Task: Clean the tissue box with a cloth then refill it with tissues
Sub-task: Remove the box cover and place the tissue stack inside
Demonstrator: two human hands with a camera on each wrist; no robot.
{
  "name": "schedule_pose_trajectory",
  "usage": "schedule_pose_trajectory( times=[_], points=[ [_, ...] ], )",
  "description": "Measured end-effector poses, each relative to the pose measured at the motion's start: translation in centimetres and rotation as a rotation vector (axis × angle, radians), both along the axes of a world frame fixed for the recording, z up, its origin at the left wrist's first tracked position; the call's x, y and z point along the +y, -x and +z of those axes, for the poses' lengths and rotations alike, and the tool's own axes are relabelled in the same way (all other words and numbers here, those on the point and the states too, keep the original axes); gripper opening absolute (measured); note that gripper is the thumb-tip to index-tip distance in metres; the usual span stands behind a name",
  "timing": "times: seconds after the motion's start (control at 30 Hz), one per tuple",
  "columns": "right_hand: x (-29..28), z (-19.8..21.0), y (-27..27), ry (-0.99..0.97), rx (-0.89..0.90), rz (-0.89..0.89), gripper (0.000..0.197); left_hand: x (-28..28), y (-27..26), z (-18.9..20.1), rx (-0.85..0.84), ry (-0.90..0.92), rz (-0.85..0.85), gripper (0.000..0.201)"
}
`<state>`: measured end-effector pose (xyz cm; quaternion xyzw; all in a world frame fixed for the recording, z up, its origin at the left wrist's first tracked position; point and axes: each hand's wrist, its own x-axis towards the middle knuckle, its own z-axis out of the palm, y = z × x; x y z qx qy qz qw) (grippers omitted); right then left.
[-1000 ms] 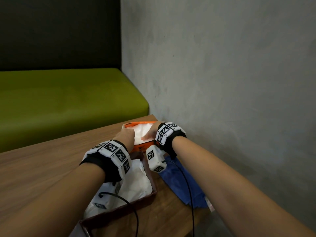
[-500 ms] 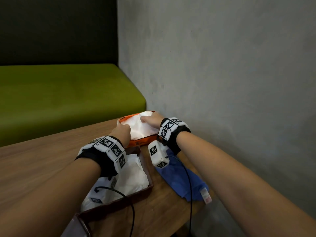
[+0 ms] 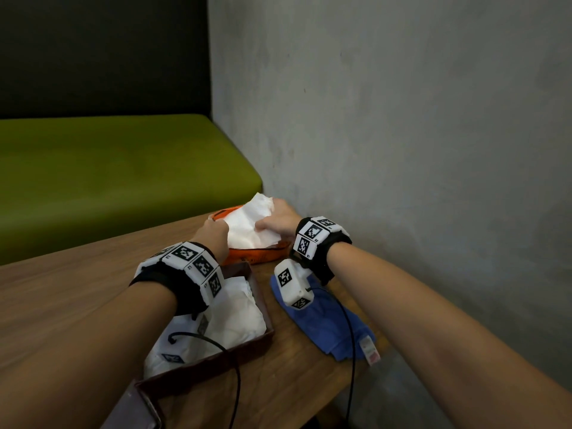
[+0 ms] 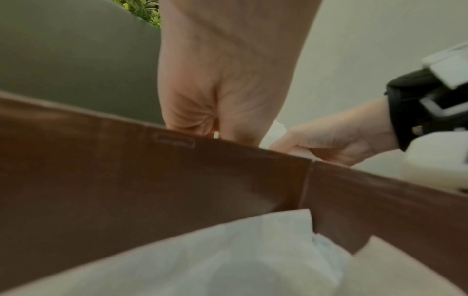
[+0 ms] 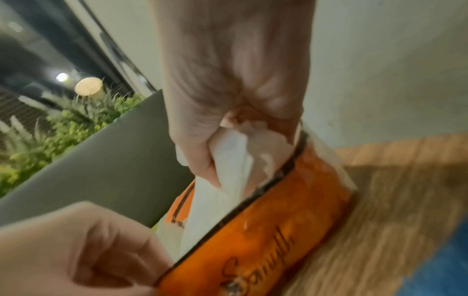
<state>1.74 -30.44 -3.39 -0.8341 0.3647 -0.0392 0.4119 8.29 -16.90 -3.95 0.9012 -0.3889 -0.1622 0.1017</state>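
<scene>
An orange tissue pack point(image 3: 260, 258) lies at the table's far end by the wall. My right hand point(image 3: 275, 218) grips a white wad of tissues point(image 3: 247, 224) and holds its far end up out of the pack; the right wrist view shows the tissues point(image 5: 228, 166) bunched in the right hand point(image 5: 233, 90). My left hand point(image 3: 213, 236) has its fingers curled at the pack's near-left rim point(image 5: 253, 240), beside the tissues. The brown tissue box point(image 3: 261, 300) stands open under my left wrist, with white tissues point(image 3: 238, 320) in it. A blue cloth point(image 3: 322, 326) lies to its right.
A grey wall point(image 3: 402, 150) runs along the table's right edge, close to my right hand. A green bench point(image 3: 108, 168) sits beyond the wooden table point(image 3: 77, 289). A brown lid point(image 3: 133, 410) lies at the near edge. Black cables trail from both wrists.
My right hand has raised the far end of the tissues from flat in the pack to well above it. My left hand has stayed low at the pack's near-left rim.
</scene>
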Motion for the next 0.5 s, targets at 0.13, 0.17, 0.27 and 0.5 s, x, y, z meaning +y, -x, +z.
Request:
schedule_pose_trajectory(
  times=[0.13, 0.17, 0.27, 0.5],
  points=[
    [-0.1, 0.6, 0.9, -0.135, -0.315, -0.09, 0.036, 0.3, -0.8, -0.1, 0.004, 0.0, 0.019, 0.017],
    [-0.1, 0.8, 1.1, -0.177, -0.37, -0.122, 0.03, 0.3, -1.0, -0.3, 0.004, -0.007, 0.019, 0.021],
    [-0.3, 1.4, 1.3, -0.239, -0.433, -0.183, 0.019, 0.6, -1.2, -0.2, 0.026, 0.001, 0.02, 0.023],
    [0.8, 5.1, 2.4, -0.15, -0.509, -0.136, 0.039, 1.8, 0.4, 2.0, 0.087, 0.217, 0.103, 0.019]
  ],
)
